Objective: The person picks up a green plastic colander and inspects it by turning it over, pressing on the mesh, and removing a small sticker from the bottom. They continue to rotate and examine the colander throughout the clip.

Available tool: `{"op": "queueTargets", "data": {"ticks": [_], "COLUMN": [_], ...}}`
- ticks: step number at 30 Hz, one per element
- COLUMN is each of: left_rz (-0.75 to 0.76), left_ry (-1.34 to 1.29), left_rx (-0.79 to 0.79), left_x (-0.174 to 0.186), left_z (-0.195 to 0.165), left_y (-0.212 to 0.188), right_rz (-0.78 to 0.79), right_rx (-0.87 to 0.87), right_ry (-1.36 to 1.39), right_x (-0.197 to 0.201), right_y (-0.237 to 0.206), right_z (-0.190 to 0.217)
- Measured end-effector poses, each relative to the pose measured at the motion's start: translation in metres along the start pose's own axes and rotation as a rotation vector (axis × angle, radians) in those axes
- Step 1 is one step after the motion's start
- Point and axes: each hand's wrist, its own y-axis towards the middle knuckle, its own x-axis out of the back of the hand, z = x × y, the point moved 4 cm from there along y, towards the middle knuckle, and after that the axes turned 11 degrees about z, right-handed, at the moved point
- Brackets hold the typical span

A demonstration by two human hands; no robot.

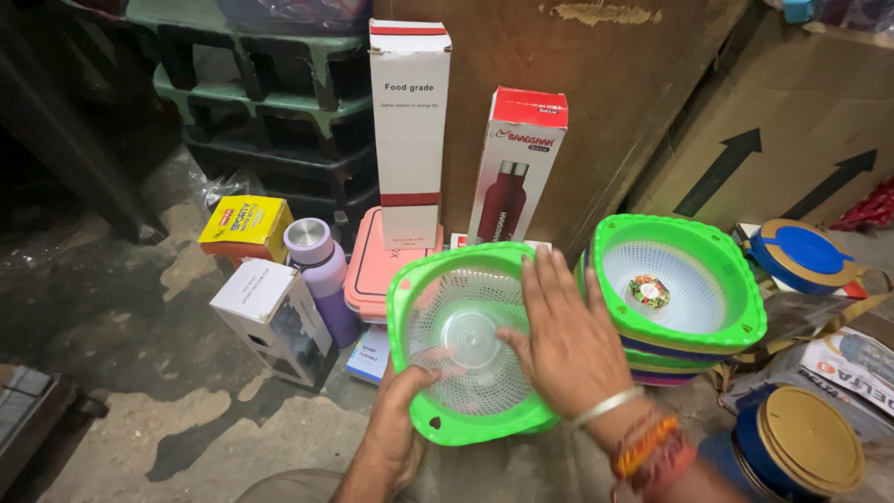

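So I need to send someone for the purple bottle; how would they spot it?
Start at the tall white carton standing against the brown wall. Lower left of it stands the lilac bottle, between a yellow box and a pink lidded container. Only it is round with a silver cap.

left hand: fingers curled, thumb up; right hand: palm down, fingers spread flat

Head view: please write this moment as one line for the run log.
left hand: grips bottom rim of green plastic strainer basket | right hand: flat inside it | stack of matching baskets: to the right
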Motion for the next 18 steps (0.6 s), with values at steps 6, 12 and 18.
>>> {"op": "queueTargets", "data": {"ticks": [6,12,18], "left_rz": [-0.010,0.007,0.086], "left_ry": [0.049,0.067,0.161], "left_rx": [-0.087,-0.051,-0.040], "left_x": [-0.001,-0.001,-0.018], "left_z": [-0.003,-0.006,-0.022], "left_y": [0.002,-0.007,-0.009], "right_rz": [0.153,0.279,0.252], "right_rx": [0.013,0.200,0.410], "right_ry": [0.173,0.491,0.165], "right_x": [-0.036,-0.066,-0.043], "right_y": [-0.052,-0.075,-0.069], "right_z": [0.058,0.088,0.021]}}
